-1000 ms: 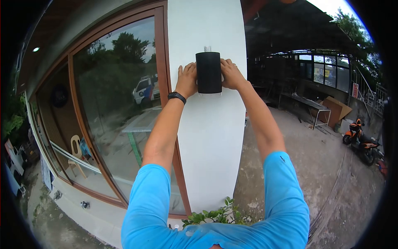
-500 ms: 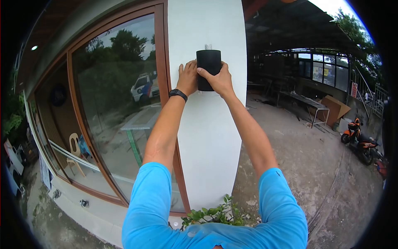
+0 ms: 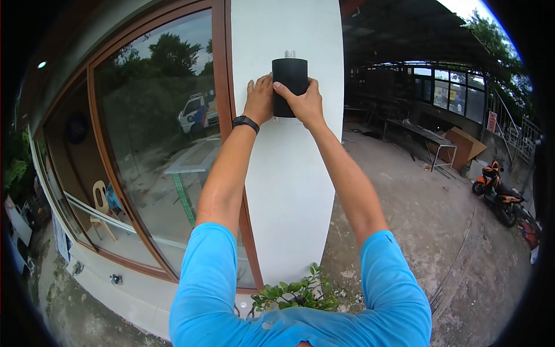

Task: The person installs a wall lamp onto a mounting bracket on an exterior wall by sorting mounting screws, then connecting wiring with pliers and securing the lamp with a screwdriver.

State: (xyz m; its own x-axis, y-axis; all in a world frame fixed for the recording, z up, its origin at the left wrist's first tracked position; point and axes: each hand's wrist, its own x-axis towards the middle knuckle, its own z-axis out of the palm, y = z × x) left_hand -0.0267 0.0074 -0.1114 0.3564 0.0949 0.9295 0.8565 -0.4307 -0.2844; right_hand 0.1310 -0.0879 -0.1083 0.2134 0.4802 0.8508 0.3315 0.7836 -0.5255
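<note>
A black cylindrical wall light [image 3: 290, 87] stands upright against the white column [image 3: 289, 191], at about its middle width. Something clear, like glass, pokes out above its top edge, and a little of it shows below. My right hand [image 3: 306, 104] grips its right side, with the thumb laid across the front. On the other side, my left hand [image 3: 260, 103] presses against the left edge, its fingers pointing up beside the column's surface. The left thumb is hidden. A dark band [image 3: 246, 123] sits around my left wrist.
Left of the column is a brown-framed glass door [image 3: 162, 87] reflecting a vehicle and trees. A leafy plant [image 3: 295, 292] grows at the column's foot. On the right are a metal-legged table [image 3: 419, 132], leaning boards [image 3: 465, 143] and an orange and black motorbike [image 3: 498, 194].
The whole view has shifted slightly, so the light, column and door sit a little higher in the picture. Both hands keep nearly the same hold on the light.
</note>
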